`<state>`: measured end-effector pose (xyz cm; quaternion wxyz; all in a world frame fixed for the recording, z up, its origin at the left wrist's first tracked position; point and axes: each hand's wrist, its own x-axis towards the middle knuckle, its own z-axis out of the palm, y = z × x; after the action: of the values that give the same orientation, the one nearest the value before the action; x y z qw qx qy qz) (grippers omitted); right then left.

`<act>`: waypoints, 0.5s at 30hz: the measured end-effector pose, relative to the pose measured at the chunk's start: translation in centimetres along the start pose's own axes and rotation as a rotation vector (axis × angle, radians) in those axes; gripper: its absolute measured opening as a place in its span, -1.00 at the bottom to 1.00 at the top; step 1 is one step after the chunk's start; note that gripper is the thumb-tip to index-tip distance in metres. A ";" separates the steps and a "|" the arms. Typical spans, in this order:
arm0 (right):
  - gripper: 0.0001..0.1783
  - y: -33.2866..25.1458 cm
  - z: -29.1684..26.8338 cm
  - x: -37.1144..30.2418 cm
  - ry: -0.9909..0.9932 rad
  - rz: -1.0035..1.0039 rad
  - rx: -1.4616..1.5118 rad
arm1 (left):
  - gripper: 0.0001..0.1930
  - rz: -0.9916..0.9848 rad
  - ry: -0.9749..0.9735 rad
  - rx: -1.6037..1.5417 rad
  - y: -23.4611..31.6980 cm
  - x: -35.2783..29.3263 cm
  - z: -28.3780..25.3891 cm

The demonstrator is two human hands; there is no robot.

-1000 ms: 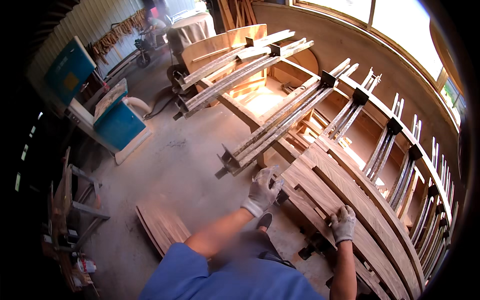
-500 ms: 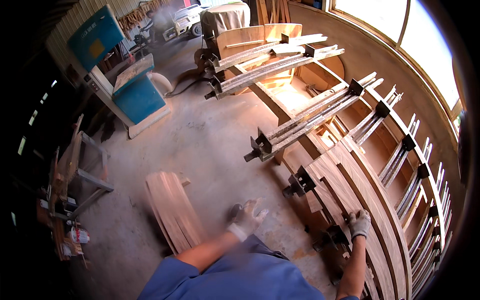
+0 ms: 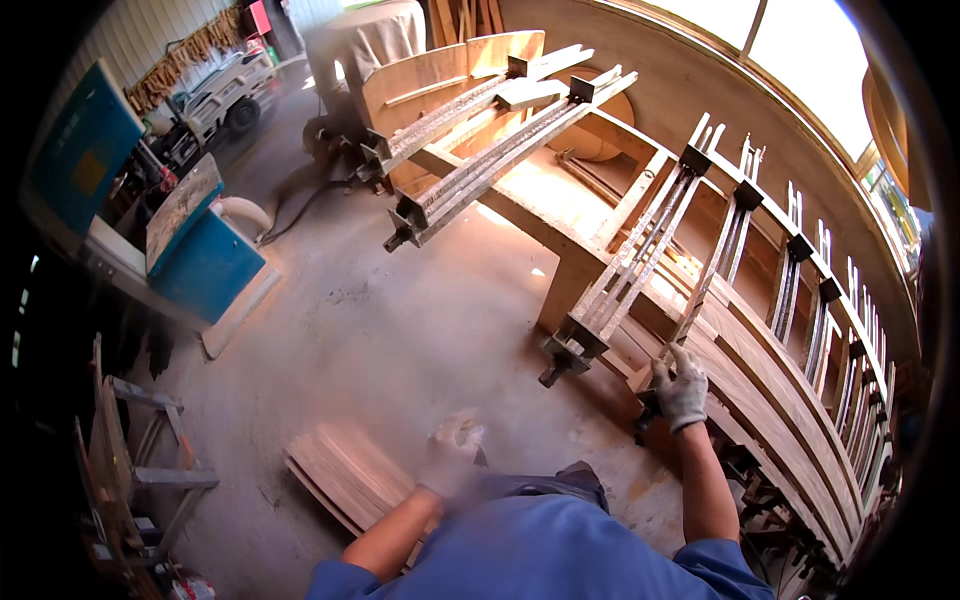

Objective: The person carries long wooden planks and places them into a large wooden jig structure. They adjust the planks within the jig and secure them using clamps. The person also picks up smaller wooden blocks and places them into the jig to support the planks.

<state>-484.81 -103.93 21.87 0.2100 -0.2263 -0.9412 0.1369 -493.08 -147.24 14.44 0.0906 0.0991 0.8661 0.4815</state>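
My right hand point(image 3: 682, 388), in a pale work glove, has its fingers bent round the lower end of a bar clamp point(image 3: 706, 312). The clamp slopes up toward the wall across a wooden frame. Beside that hand, curved wooden strips point(image 3: 770, 375) lie side by side on the frame. My left hand point(image 3: 455, 445), also gloved, hangs low in front of my body, smeared by motion, so its fingers cannot be read. Left of it, low down, is a stack of curved boards point(image 3: 350, 470), apart from the hand as far as the blur shows.
Another bar clamp point(image 3: 630, 285) juts toward me from the wooden frame point(image 3: 560, 235), and more clamps line the right side. A blue machine point(image 3: 215, 265) stands on the floor at far left. Nearer left is a metal trestle point(image 3: 175, 478). A small vehicle point(image 3: 235, 95) stands far back.
My right hand has left the strips' surface and now holds the clamp's end. My left hand has lowered slightly. The view has swung, shifting the machine leftward.
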 end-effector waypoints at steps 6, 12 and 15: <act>-0.48 -7.7 6.6 4.5 -0.081 -0.063 0.109 | -0.61 0.046 0.013 -0.043 -1.0 8.3 -3.3; -0.52 -14.5 8.4 9.9 -0.464 0.267 0.489 | -0.60 0.212 0.011 0.078 0.9 17.1 -2.8; -0.41 -13.9 11.6 11.1 -0.609 0.121 0.177 | -0.60 0.181 -0.032 0.168 1.9 20.5 -3.5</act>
<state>-504.19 -112.40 20.29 -0.0711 -0.2110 -0.9301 0.2920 -513.55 -143.79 16.57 0.0523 0.1917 0.8893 0.4120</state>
